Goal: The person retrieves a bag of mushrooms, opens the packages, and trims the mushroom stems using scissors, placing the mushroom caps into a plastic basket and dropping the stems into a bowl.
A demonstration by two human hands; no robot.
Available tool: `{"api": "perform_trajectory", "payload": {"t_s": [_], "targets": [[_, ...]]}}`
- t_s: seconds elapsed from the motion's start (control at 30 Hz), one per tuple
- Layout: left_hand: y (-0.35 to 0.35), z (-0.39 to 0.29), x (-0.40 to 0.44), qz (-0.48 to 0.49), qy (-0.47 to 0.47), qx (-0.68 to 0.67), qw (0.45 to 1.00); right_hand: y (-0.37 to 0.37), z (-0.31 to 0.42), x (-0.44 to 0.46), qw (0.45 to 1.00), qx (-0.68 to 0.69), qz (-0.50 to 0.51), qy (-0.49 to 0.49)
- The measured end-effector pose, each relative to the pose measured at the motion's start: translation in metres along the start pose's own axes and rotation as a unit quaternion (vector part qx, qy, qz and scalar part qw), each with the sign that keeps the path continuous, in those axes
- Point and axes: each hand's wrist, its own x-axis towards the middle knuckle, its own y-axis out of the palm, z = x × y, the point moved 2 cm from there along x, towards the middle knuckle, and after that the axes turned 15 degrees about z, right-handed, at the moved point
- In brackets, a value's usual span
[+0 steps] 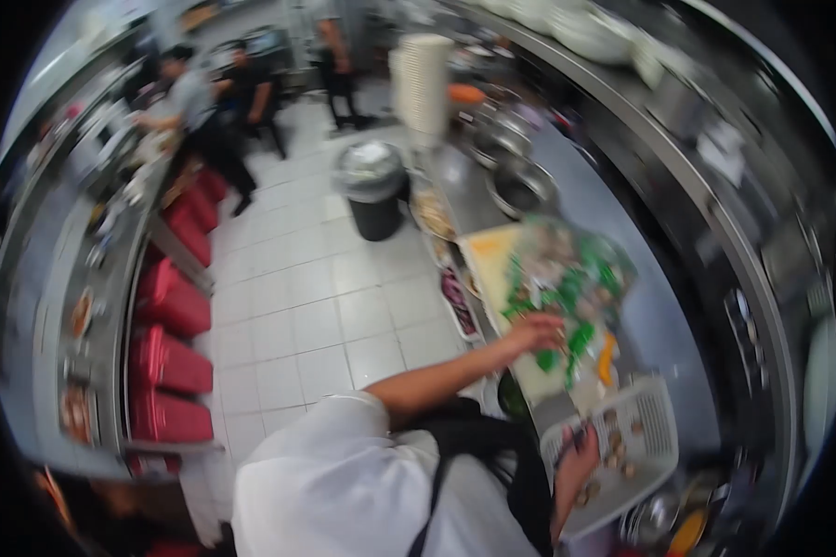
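Observation:
My left hand (536, 332) reaches over the cutting board (489, 249), its fingers stretched out at the near edge of a clear plastic bag with green print (567, 269). The bag lies crumpled, and its pale contents are blurred. A yellow-orange strip-like object (607, 360) is just right of the bag. My right hand (578, 461) is closed around a small dark object (571, 444), too blurred to name, at the left side of a white plastic basket (658, 408). Several small brownish pieces (615, 450) lie in the basket.
Metal bowls (520, 186) and a tall stack of white containers (423, 84) stand farther along the counter. A lined bin (373, 195) is on the tiled floor. Red tubs (172, 297) line the left counter. Other people (195, 102) stand at the back.

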Motion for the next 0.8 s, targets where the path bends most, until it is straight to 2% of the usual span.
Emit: {"api": "perform_trajectory", "payload": {"t_s": [0.03, 0.07, 0.1, 0.13, 0.23, 0.33, 0.43, 0.63, 0.8], "targets": [[0.005, -0.009, -0.003, -0.006, 0.000, -0.032, 0.999, 0.008, 0.041, 0.006, 0.987, -0.134, 0.040, 0.081], [-0.002, -0.004, -0.001, 0.009, 0.003, -0.054, 0.998, 0.018, 0.018, 0.014, 0.993, -0.118, -0.001, -0.007], [0.005, -0.011, 0.000, 0.010, -0.009, -0.076, 0.997, 0.023, 0.045, 0.021, 0.979, -0.202, 0.019, 0.005], [0.013, -0.023, 0.000, 0.009, -0.020, -0.094, 0.995, 0.028, 0.059, 0.031, 0.968, -0.249, 0.023, -0.022], [0.024, -0.032, 0.007, 0.015, -0.052, -0.129, 0.990, 0.036, 0.081, 0.051, 0.955, -0.293, 0.001, -0.051], [0.024, -0.035, 0.015, 0.016, -0.071, -0.124, 0.990, 0.039, 0.091, 0.069, 0.936, -0.348, 0.034, 0.034], [0.017, -0.031, 0.023, 0.008, -0.098, -0.114, 0.989, 0.042, 0.084, 0.080, 0.914, -0.406, 0.020, 0.005], [0.008, -0.026, 0.036, 0.015, -0.170, -0.004, 0.985, 0.046, 0.092, 0.089, 0.874, -0.482, 0.051, 0.036], [0.001, -0.007, 0.039, 0.026, -0.196, 0.016, 0.980, 0.049, 0.079, 0.099, 0.862, -0.493, 0.091, 0.073]]}}
